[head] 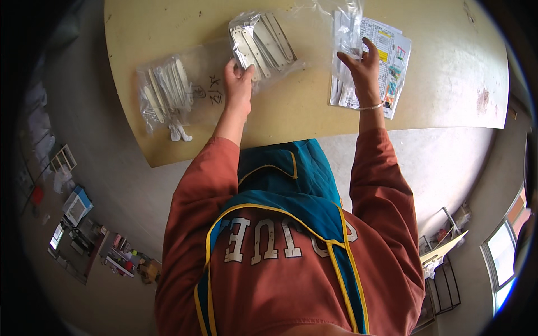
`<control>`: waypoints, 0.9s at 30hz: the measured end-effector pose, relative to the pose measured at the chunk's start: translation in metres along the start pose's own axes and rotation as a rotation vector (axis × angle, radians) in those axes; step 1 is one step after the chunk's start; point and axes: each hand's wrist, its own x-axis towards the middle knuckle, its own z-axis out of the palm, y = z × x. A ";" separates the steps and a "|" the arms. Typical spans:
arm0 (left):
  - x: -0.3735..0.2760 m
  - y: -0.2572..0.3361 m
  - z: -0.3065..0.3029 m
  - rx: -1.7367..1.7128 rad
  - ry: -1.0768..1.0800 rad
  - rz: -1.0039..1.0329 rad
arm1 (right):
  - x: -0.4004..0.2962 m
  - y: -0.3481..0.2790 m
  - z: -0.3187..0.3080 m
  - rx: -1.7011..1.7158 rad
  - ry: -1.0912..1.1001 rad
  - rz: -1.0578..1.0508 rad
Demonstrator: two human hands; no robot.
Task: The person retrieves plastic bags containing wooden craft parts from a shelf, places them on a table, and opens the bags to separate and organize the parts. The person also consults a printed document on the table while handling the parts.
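Observation:
Near the top middle of the yellowish table, my left hand [238, 86] grips the lower edge of a clear plastic bag [265, 46] that holds several flat pale strips with small holes. My right hand [365, 71] is over printed sheets [380, 63], thumb and forefinger apart at the bag's long loose end of clear film; whether they pinch it I cannot tell. Left of my left hand lies another clear bag [168, 88] with several similar strips. Between the two, the film bears handwriting. A small crumpled white piece [180, 132] lies just below the left bag.
The yellowish table [294, 113] has its near edge just beyond my apron [290, 168]. A framed rack [441, 269] stands on the floor at the lower right, beside a window. Boxes and assorted goods [122, 256] are far off at the lower left.

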 end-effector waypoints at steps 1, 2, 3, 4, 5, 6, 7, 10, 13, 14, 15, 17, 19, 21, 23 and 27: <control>0.003 0.004 0.001 0.071 0.048 -0.018 | 0.008 0.001 0.001 -0.173 0.018 0.025; 0.006 0.006 0.002 0.169 0.077 0.085 | 0.013 0.004 0.002 -0.243 0.070 -0.091; 0.006 0.006 0.003 0.426 0.072 0.323 | 0.017 0.006 -0.003 -0.139 0.056 -0.055; 0.006 0.005 0.004 0.698 0.067 0.539 | 0.018 0.009 -0.006 -0.043 0.041 0.069; 0.006 0.003 0.005 0.994 0.096 0.692 | 0.019 0.010 -0.010 0.067 0.008 0.165; 0.005 -0.002 0.007 1.087 0.037 0.843 | 0.019 0.011 -0.016 0.167 -0.046 0.269; 0.007 -0.005 0.010 1.143 -0.057 0.908 | 0.021 0.012 -0.017 0.187 -0.051 0.355; 0.007 -0.010 0.019 1.439 -0.303 0.710 | 0.038 0.003 -0.019 0.172 0.006 0.253; 0.005 -0.003 0.020 1.471 -0.323 0.696 | 0.072 -0.013 -0.007 0.332 0.049 -0.060; 0.002 -0.001 0.017 1.397 -0.278 0.704 | 0.081 -0.018 -0.002 0.311 0.067 -0.088; -0.002 0.002 0.012 1.321 -0.234 0.728 | 0.089 -0.026 -0.002 -0.048 0.104 -0.009; -0.011 0.008 -0.006 1.390 0.021 0.809 | 0.086 -0.037 0.005 -0.789 0.324 -0.588; -0.020 0.008 -0.034 1.444 0.286 0.788 | 0.059 -0.044 0.013 -0.846 0.358 -0.788; -0.021 0.007 -0.071 1.496 0.396 0.670 | 0.015 -0.042 0.043 -0.458 0.153 -0.728; -0.019 0.003 -0.106 1.420 0.431 0.700 | -0.049 -0.032 0.082 -0.302 -0.164 -0.553; -0.017 -0.005 -0.148 1.293 0.331 0.662 | -0.144 -0.007 0.167 0.100 -0.668 0.085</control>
